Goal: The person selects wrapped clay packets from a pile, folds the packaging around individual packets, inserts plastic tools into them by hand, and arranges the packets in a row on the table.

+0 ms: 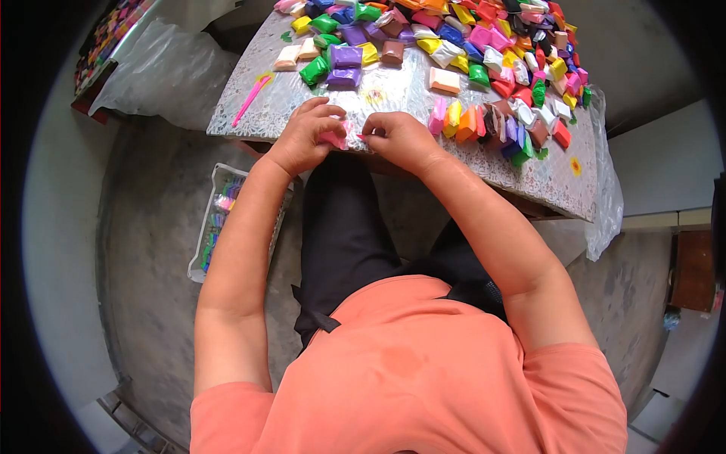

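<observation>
At the near edge of the patterned table [408,83], my left hand [308,135] curls around a pink packet [335,136] in a clear wrapper. My right hand [399,139] is beside it, its thumb and index finger pinched on a small pink piece [361,137]. A pink stick tool [251,100] lies to the left of my hands. Just right of my right hand is a row of coloured packets [465,123]. Beyond my hands lie two purple packets [345,66] and a peach packet [445,80].
A large heap of coloured packets [484,34] covers the far side of the table. A white basket [203,227] with small packets stands on the floor at the left. Clear plastic sheets hang at the left [162,76] and right [601,181].
</observation>
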